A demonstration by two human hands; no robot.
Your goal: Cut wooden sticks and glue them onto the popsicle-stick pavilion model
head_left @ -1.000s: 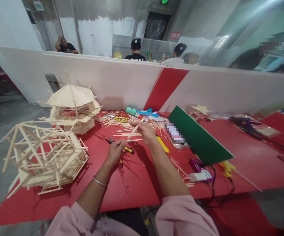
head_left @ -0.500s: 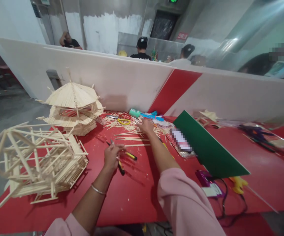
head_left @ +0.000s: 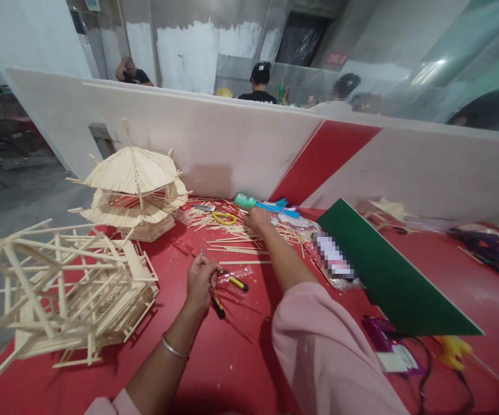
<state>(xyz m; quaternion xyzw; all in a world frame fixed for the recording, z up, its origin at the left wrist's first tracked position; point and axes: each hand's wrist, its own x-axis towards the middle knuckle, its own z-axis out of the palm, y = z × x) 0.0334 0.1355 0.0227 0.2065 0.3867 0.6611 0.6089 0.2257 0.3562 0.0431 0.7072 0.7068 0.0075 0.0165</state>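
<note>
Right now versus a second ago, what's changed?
The right hand has moved forward, away from the left hand, to the scattered sticks; the stick that spanned both hands no longer shows there. The left hand stays at the pliers; roofed model and open-frame model stay put.

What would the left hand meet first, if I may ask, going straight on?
Probably the thin pale wooden sticks strewn on the red tabletop, though the left hand might pass above them.
</note>
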